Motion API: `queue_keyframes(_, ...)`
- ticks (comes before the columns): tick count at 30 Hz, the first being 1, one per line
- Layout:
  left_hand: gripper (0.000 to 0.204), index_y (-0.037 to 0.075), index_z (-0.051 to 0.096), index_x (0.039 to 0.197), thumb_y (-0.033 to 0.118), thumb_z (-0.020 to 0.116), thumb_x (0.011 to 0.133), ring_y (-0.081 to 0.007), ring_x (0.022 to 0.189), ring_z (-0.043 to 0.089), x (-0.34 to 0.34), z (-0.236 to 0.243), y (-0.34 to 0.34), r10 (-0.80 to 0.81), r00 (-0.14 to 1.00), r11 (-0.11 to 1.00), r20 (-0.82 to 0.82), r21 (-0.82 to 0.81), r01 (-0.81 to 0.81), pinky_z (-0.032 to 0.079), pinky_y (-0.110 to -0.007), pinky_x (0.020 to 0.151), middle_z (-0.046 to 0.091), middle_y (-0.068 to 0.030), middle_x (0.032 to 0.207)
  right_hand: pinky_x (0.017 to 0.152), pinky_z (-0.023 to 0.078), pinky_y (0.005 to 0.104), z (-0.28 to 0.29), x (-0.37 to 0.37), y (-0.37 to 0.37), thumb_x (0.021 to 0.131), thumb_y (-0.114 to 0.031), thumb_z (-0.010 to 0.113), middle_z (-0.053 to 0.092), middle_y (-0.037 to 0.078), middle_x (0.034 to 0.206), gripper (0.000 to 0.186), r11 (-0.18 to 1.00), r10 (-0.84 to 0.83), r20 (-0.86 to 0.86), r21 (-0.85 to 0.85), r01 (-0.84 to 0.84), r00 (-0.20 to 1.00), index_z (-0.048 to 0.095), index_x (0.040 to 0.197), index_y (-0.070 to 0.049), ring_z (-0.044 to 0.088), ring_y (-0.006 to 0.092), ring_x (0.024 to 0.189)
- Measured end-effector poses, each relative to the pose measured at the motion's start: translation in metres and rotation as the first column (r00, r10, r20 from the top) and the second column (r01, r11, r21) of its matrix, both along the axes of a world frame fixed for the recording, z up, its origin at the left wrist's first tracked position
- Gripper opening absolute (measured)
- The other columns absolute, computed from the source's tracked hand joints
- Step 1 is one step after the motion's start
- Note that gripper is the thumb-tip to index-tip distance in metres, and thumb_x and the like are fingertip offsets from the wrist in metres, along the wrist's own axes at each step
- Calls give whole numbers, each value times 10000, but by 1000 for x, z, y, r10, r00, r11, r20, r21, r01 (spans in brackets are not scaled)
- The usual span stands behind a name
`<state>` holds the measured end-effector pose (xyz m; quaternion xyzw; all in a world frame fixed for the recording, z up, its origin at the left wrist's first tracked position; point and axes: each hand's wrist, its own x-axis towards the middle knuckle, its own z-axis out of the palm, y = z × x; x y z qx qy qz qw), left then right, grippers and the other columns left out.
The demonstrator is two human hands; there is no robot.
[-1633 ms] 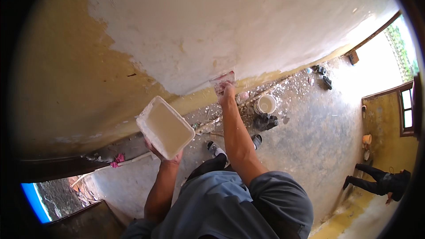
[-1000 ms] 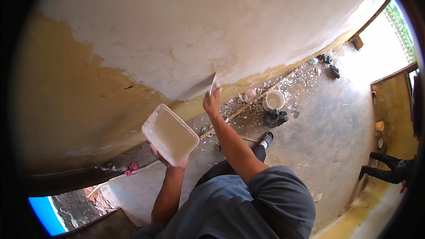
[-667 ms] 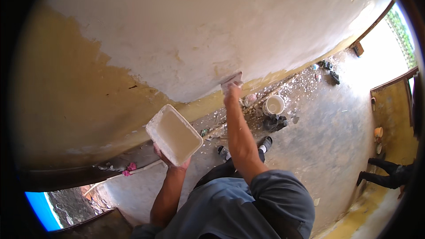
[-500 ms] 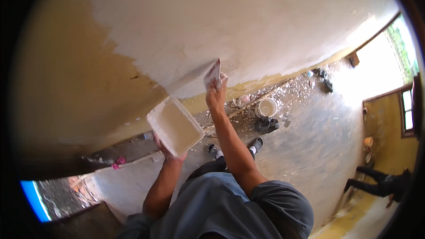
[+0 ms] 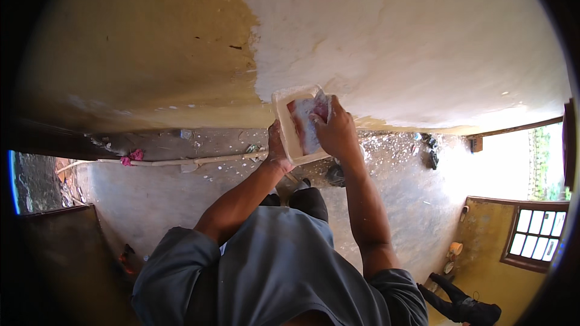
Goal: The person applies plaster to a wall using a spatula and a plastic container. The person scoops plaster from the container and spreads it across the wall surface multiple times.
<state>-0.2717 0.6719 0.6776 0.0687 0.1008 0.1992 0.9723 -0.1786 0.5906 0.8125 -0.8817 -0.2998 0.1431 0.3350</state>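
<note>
tray (image 5: 289,122) btm hidden by hands | scraper (image 5: 309,122) blade blurred

Two hands were in view: the left hand (image 5: 277,148) gripped one white rectangular tray (image 5: 289,122) from below, and the right hand (image 5: 336,131) pressed one flat scraper blade (image 5: 307,122) into it. Below the hands lay two dark shoes (image 5: 309,186). Left of the left hand ran one long pale stick (image 5: 181,160) with one pink rag (image 5: 132,157) at its far end. Far right of the right hand stood one barred window (image 5: 534,238), and one other person (image 5: 462,305) crouched low.
</note>
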Motion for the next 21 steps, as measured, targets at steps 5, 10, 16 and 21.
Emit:
queue_keyframes(5, 786, 230, 370, 1447, 602, 615, 799, -260, 1270, 479, 19, 15, -12, -45, 998, 994, -47, 99, 50, 409, -451, 1064, 481, -64, 1374, 795, 493, 508, -19, 9, -6, 820, -114, 629, 646, 309, 938, 427, 995, 39, 7, 88, -39, 999, 474, 1173, 71, 613, 484, 932)
queue_keyframes(10, 729, 164, 423, 1409, 579, 583, 831, -285, 1254, 505, 30, 31, -19, -10, 999, 996, -30, 93, 13, 403, -489, 1066, 506, -74, 1372, 798, 523, 371, -36, 42, -13, 833, -129, 675, 671, 229, 967, 375, 956, 56, -233, 293, 15, 971, 556, 1118, 84, 656, 326, 916)
queue_keyframes(16, 692, 154, 435, 1401, 590, 534, 873, -282, 1255, 500, 36, 40, -31, 121, 991, 992, 55, -49, -118, 416, -441, 1066, 519, -98, 1349, 781, 521, 278, -20, 75, -39, 871, -71, 648, 667, 87, 977, 274, 798, 234, -720, 526, 293, 653, 587, 1113, 42, 641, 149, 896)
queue_keyframes(21, 666, 139, 463, 1378, 573, 534, 877, -280, 1218, 534, 16, 40, -24, 164, 979, 986, 120, -43, -160, 450, -458, 1026, 545, -73, 1330, 807, 525, 274, -30, 85, -74, 875, -33, 618, 636, 71, 972, 234, 617, 325, -843, 533, 578, 429, 583, 1100, 17, 632, 163, 900)
